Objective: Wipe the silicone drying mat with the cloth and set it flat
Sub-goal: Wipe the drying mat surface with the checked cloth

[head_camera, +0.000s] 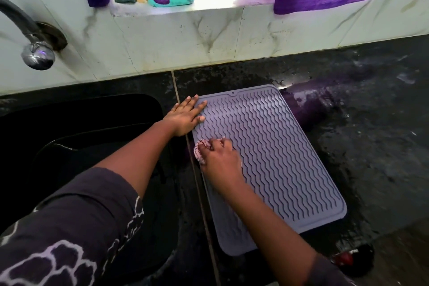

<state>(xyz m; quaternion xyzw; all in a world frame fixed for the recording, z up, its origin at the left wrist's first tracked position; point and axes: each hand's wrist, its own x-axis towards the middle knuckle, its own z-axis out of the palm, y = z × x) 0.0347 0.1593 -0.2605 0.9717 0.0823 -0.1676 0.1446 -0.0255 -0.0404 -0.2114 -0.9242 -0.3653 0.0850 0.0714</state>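
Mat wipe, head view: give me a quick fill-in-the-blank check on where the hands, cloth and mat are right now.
1. The right hand presses the ____ onto the mat.
2. The left hand lies flat on the mat's far-____ corner.
3. The mat lies on the dark counter, to the right of the ____.
4. Purple ____ hang over the sill above.

Missing words: cloth; left; sink; curtains

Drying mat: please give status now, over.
Left hand flat on mat far corner. Right hand presses cloth on left edge. Mat flat on counter. Nothing in way.
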